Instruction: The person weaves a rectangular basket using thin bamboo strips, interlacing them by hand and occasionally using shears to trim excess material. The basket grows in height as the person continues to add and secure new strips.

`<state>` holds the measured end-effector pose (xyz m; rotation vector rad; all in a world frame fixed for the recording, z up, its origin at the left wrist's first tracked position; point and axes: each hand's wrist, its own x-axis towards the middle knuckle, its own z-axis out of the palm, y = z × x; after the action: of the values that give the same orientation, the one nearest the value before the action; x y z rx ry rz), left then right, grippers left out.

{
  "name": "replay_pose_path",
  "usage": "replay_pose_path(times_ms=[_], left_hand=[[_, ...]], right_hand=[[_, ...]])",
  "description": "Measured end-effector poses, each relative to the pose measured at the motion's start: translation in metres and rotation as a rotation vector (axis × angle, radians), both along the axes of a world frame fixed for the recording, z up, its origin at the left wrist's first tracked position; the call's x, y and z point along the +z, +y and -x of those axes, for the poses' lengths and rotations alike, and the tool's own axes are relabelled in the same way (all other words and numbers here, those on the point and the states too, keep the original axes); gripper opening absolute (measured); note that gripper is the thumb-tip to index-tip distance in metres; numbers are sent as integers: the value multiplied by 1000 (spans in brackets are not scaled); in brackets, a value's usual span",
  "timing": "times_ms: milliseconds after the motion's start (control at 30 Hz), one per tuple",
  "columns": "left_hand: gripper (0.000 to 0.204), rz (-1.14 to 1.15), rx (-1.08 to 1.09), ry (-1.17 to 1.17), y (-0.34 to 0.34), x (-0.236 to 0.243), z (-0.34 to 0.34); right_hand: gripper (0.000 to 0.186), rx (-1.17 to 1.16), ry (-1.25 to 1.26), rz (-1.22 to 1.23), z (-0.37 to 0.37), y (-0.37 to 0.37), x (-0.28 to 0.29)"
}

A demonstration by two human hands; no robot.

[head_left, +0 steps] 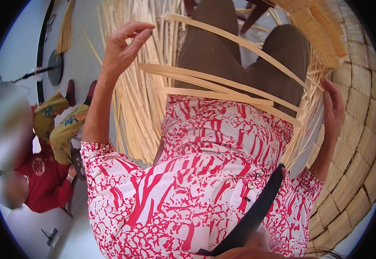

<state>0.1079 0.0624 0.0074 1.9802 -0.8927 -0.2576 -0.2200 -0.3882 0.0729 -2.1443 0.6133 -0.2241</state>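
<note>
My left hand is raised at the upper left over loose pale strips, its thumb and index tips pinched close, with nothing visible in them. My right hand is at the right beside a tangle of narrow strips, fingers loosely curved and apart, holding nothing that I can see. Flat pale strips lie crosswise over my lap, on my brown trousers and the hem of my red-and-white shirt. One longer strip arcs across both legs higher up.
Another person sits at the left in a red top and patterned yellow trousers. Behind are a black round stand base and an upright straw bundle. A large woven straw surface curves along the right, with flat woven pieces above.
</note>
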Motion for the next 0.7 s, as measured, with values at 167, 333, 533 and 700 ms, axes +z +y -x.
replay_pose_path(times_ms=[167,333,533,700], left_hand=[[27,-148,-14,510,40,4,28],[21,-92,-45,754,13,5,67],[20,-58,-42,669,-14,8,86],[27,58,-62,661,-7,-3,96]], right_hand=[[35,345,9,359,-47,43,9],[38,534,-42,489,-85,69,-11],[29,499,128,318,-74,83,-12],[30,574,246,-30,-63,91,16]])
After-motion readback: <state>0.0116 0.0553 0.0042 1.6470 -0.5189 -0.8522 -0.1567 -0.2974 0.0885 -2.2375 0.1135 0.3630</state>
